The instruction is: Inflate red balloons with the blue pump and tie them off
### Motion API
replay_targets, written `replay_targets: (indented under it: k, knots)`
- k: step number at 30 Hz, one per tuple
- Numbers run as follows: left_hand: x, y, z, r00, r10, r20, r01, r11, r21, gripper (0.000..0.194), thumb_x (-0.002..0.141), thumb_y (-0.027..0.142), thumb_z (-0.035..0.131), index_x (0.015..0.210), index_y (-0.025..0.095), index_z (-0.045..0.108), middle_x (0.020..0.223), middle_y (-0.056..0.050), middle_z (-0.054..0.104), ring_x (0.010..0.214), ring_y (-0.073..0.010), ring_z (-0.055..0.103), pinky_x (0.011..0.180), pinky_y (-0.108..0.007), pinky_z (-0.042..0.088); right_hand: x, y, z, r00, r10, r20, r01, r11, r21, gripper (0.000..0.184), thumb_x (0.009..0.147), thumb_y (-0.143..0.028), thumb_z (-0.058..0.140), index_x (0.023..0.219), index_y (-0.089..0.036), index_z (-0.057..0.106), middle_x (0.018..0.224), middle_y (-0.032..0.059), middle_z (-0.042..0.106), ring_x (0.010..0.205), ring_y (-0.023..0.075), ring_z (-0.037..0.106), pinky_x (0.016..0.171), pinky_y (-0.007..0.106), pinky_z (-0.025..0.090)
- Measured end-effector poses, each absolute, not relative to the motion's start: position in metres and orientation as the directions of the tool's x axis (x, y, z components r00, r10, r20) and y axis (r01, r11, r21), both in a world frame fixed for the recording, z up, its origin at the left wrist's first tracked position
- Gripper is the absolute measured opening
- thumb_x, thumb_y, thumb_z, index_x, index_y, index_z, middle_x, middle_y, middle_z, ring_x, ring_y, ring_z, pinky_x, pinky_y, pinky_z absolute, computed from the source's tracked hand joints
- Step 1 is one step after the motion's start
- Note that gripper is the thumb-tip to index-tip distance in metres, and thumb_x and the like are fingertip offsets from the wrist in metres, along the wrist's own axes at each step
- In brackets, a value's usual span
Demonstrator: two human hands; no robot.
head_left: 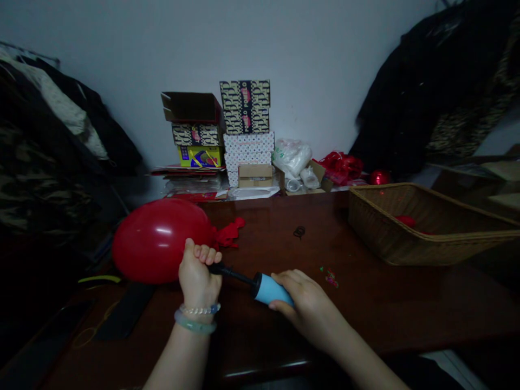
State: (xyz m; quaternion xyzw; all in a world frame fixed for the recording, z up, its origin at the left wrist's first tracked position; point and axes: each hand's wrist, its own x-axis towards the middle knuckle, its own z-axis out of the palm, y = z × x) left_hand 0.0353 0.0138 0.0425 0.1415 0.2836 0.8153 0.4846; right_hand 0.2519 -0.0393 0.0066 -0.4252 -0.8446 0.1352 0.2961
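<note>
A red balloon [156, 238], partly inflated, hangs over the left side of a dark wooden table [365, 292]. My left hand [197, 273] is closed in a fist round the balloon's neck where it meets the black nozzle of a hand pump. My right hand [306, 303] is wrapped round the blue pump [270, 288], whose black rod runs left to the nozzle. Beaded and jade bracelets sit on my left wrist. Behind the balloon lies a small heap of flat red balloons [228, 233].
A wicker basket [426, 238] with something red inside stands at the right. Stacked patterned boxes [246, 127], plastic bags and red items line the wall. A small black clip [299, 232] and coloured bits [331, 277] lie mid-table. Dark clothes hang on both sides. A dark flat object [125, 311] lies front left.
</note>
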Motion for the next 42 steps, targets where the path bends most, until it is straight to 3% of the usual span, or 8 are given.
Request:
replay_targets:
  k: [14, 27, 42]
  knots:
    - [0.075, 0.005, 0.033, -0.429, 0.903, 0.004, -0.674, -0.323, 0.665, 0.045, 0.086, 0.038, 0.061, 0.056, 0.019, 0.034, 0.046, 0.008, 0.029, 0.039, -0.0059, 0.027, 0.041, -0.021, 0.029, 0.244, -0.039, -0.009, -0.412, 0.764, 0.497, 0.59, 0.639, -0.493, 0.042, 0.085, -0.037, 0.068, 0.12, -0.016, 0.059, 0.106, 0.0127, 0.068, 0.093, 0.0275, 0.064, 0.084, 0.044, 0.054]
    - [0.019, 0.014, 0.049, -0.517, 0.856, 0.005, -0.665, -0.406, 0.627, 0.041, 0.092, 0.026, 0.05, 0.056, 0.019, 0.031, 0.043, 0.008, 0.027, 0.036, -0.006, 0.023, 0.039, -0.02, 0.027, 0.255, -0.038, 0.005, -0.494, 0.833, 0.251, 0.634, 0.542, -0.551, 0.043, 0.084, -0.036, 0.07, 0.121, -0.017, 0.059, 0.111, 0.0102, 0.067, 0.101, 0.0263, 0.063, 0.091, 0.04, 0.05]
    - [0.032, 0.016, 0.042, -0.444, 0.896, -0.005, -0.712, -0.35, 0.61, 0.042, 0.089, 0.029, 0.057, 0.057, 0.019, 0.032, 0.046, 0.009, 0.027, 0.038, -0.005, 0.025, 0.04, -0.02, 0.028, 0.251, -0.04, 0.001, -0.464, 0.815, 0.347, 0.646, 0.579, -0.497, 0.046, 0.083, -0.029, 0.07, 0.124, -0.012, 0.058, 0.112, 0.0132, 0.067, 0.1, 0.0283, 0.061, 0.091, 0.044, 0.051]
